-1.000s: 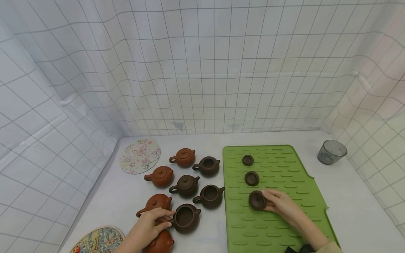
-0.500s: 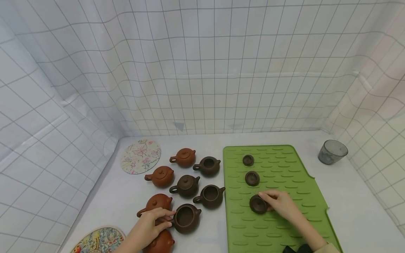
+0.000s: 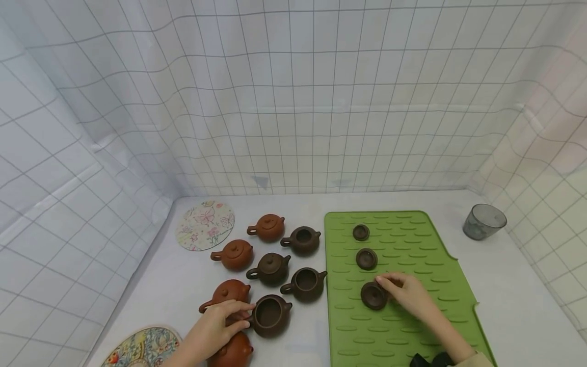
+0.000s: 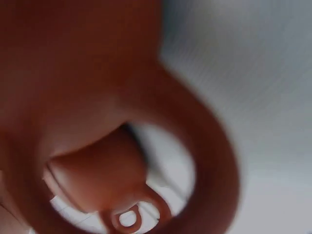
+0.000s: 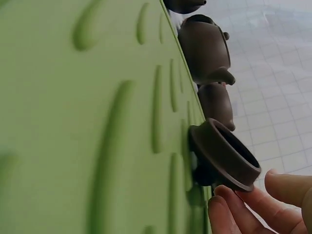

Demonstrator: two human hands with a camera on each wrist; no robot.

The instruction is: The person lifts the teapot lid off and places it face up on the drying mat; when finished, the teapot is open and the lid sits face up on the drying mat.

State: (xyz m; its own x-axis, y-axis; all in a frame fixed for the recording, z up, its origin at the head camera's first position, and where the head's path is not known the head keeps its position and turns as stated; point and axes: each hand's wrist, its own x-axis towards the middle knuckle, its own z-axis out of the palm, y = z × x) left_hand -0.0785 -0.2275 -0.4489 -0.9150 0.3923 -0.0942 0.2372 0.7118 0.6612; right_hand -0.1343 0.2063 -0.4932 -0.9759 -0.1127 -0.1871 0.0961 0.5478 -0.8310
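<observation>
Teapots point(image 3: 232, 290) of red clay hem in the left hand point(image 3: 217, 329), one just beyond it at 1 o'clock, another at 5, partly hidden by it. Thumb and fingertips pinch the handle of a lidless dark-brown teapot point(image 3: 271, 321), at 3 o'clock from the hand. From that pot, a lidded brown teapot point(image 3: 271, 270) stands at 12, and two other open brown pots point(image 3: 306, 288) at 2 and 1, the nearer one's spout reaching the edge of the green ribbed mat point(image 3: 428, 265). On the mat, the largest brown lid point(image 3: 373, 295) lies upside down at 9 o'clock from the right hand point(image 3: 408, 295), whose fingers are loosely parted, tips at the rim, thumb standing off. Two smaller lids point(image 3: 366, 259) line up at 12 from it. Towards 3, that hand has room across to the mat's notched edge; a smoky glass cup point(image 3: 483, 223) stands outside it at 2. A grid-lined curtain point(image 3: 293, 102) bounds the table at 12. Near 12 from the left hand, a butterfly-printed round coaster point(image 3: 205, 225) bears script-like marks, too small to read.
</observation>
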